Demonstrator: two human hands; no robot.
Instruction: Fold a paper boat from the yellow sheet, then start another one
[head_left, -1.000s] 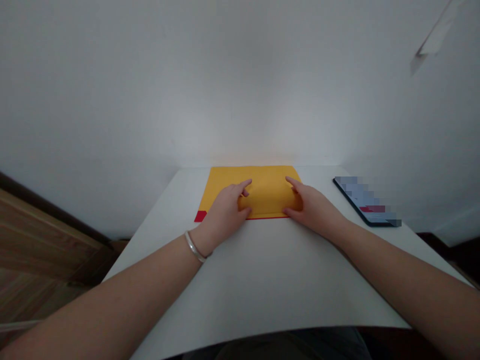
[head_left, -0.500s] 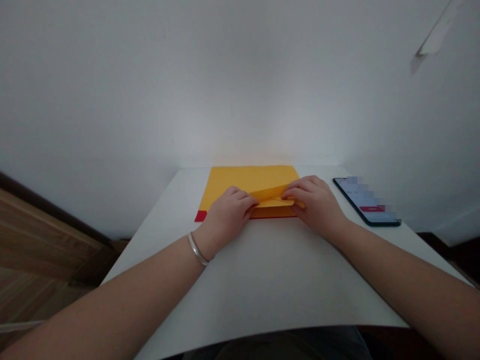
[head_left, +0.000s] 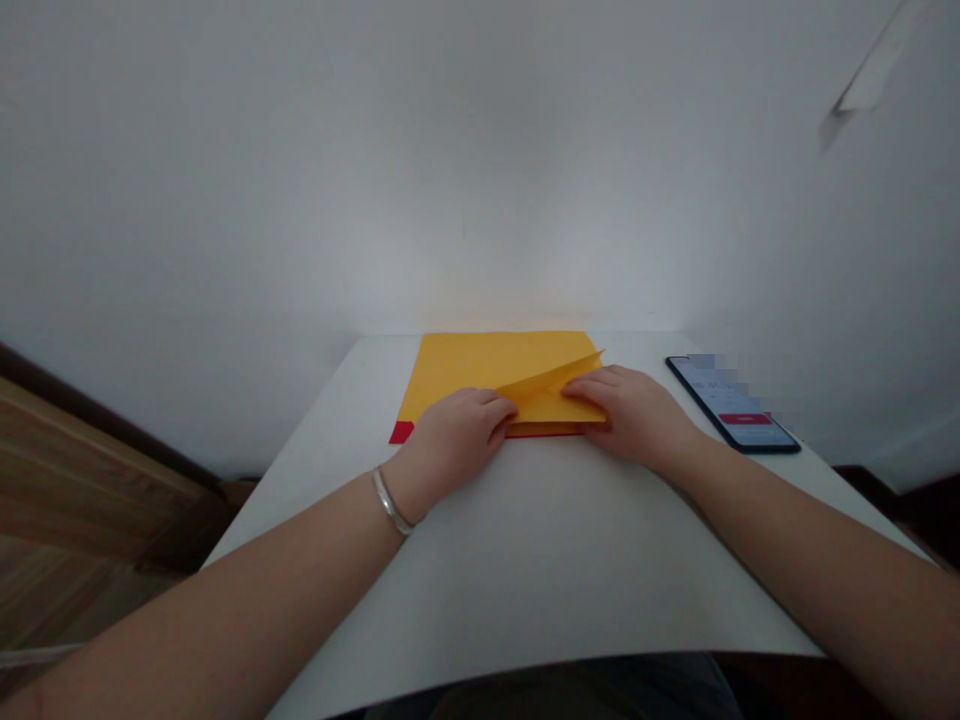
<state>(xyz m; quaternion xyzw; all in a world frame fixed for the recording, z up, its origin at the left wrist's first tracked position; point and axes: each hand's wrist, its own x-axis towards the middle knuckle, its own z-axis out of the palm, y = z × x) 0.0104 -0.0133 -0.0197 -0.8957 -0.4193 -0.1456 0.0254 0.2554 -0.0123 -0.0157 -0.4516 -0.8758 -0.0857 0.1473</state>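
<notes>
A sheet of yellow paper [head_left: 544,405] is partly folded, with its pointed far flap raised toward the right. It lies over a yellow stack of paper [head_left: 480,360], where a red sheet [head_left: 401,432] shows at the front left corner and along the front edge. My left hand [head_left: 465,425] is closed at the left end of the folded paper, thumb and fingers pressed together on it. At the right end my right hand [head_left: 626,410] pinches the paper, fingers on top and thumb at the near edge.
A phone [head_left: 735,405] with a lit screen lies to the right on the white table [head_left: 525,560]. Behind the table rises a pale wall [head_left: 480,180]. Wooden furniture [head_left: 90,500] stands at the lower left.
The paper's far flap has risen at the right, and its near edge lies lower, closer to the stack. My right hand has flattened and sunk slightly; the left has barely moved.
</notes>
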